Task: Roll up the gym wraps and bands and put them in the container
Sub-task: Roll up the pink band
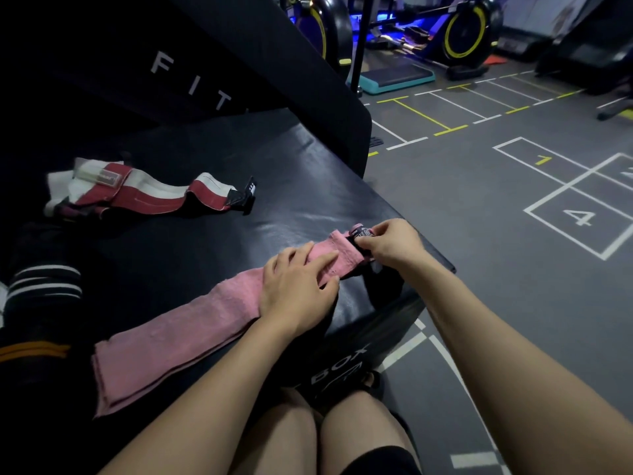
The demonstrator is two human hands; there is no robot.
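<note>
A long pink wrap [178, 334] lies flat across the black padded box top [219, 159], running from near left to far right. My left hand [298, 286] presses on it with straight fingers near its far end. My right hand [394, 243] pinches the wrap's far tip, where a black strap with a printed label [361, 233] sits. A red and white wrap [144, 192] lies unrolled at the far left. No container is in view.
Dark striped bands [44, 286] sit at the left edge, one with an orange stripe [30, 351]. A slanted black pad [191, 80] rises behind the box. The grey gym floor [513, 269] with painted squares lies right; exercise bikes [466, 32] stand far back.
</note>
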